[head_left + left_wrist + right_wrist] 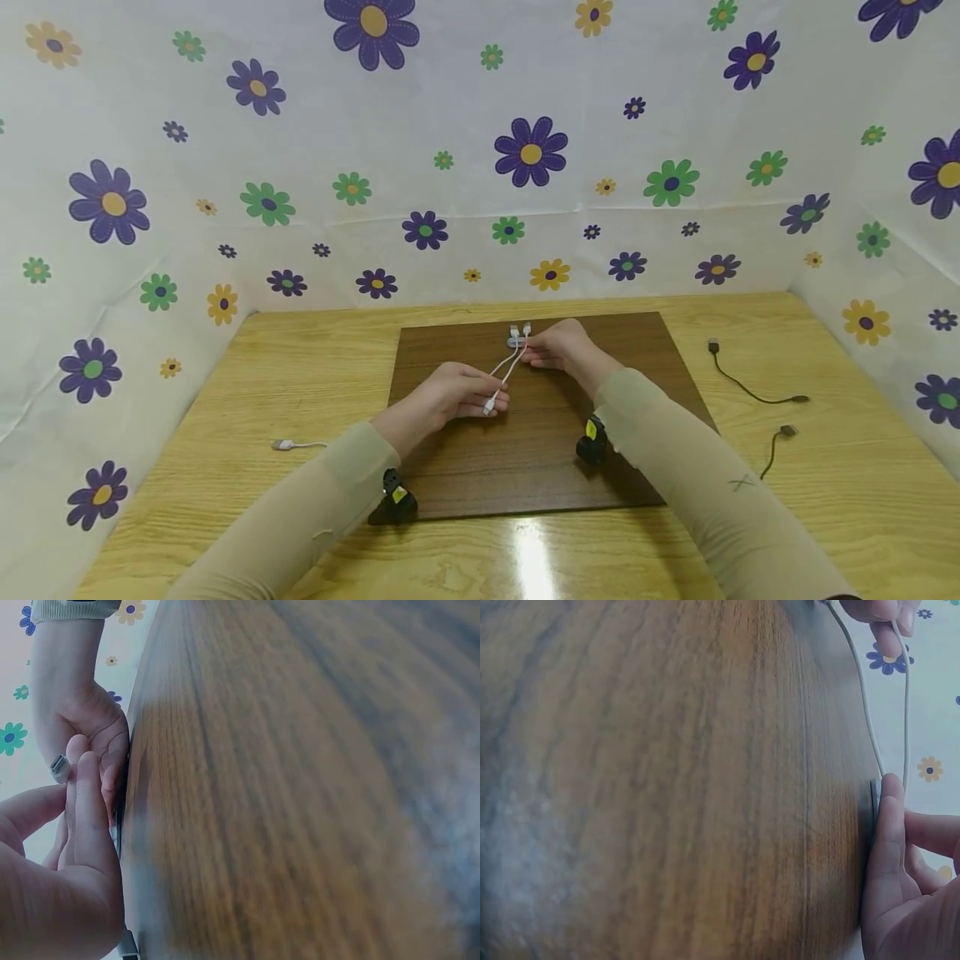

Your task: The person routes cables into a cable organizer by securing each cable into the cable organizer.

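Note:
A white USB cable (513,364) runs from the far part of the brown board to my left hand (454,392), which pinches it near its small plug (490,406). In the left wrist view the open end of that plug (59,766) pokes up beside the fingertips. My right hand (561,344) pinches white cable at a small grey cable clip (514,342) on the board. Two white plugs (513,331) stick out beyond the clip. In the right wrist view one white strand (907,712) rises to the left hand and another (860,671) bends lower along the board.
The dark brown board (480,475) lies on a light wooden table (225,392). A white USB plug (282,445) with cord lies left, partly behind the left arm. Two short black cables (742,385) lie right. A flowered cloth (450,100) stands behind and at the sides.

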`<state>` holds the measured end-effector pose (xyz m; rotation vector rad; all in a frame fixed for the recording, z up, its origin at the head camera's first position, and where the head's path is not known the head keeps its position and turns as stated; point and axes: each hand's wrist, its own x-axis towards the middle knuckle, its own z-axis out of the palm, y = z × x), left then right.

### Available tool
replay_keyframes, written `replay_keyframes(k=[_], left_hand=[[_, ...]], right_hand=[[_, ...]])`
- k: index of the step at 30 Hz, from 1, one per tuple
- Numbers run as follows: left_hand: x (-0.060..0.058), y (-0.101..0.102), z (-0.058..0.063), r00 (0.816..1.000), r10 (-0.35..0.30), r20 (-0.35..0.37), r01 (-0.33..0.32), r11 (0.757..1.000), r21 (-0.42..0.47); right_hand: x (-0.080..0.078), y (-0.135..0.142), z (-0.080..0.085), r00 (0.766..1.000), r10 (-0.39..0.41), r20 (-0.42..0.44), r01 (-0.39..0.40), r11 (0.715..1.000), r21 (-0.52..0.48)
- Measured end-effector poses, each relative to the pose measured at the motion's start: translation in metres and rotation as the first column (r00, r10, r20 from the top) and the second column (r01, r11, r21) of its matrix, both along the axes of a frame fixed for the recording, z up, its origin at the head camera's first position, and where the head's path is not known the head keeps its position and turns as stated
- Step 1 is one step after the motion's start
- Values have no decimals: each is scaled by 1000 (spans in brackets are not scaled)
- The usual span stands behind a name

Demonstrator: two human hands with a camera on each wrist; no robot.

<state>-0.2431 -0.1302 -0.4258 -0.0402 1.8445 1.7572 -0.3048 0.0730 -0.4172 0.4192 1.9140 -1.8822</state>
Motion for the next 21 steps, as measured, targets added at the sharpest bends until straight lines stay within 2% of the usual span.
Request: replay_keyframes(k=[12, 17, 21], left_hand=[[0, 3, 1, 1000, 10, -7, -10, 1000, 2], [-1, 3, 0, 1000, 13, -4, -13, 1000, 12], [-1, 3, -1, 1000, 21, -4, -21, 1000, 18]], right_hand=[[0, -1, 2, 999, 18, -27, -16, 997, 75], [-1, 3, 3, 997, 40, -69, -28, 985, 168], [-2, 7, 2, 986, 80, -149, -35, 959, 282]])
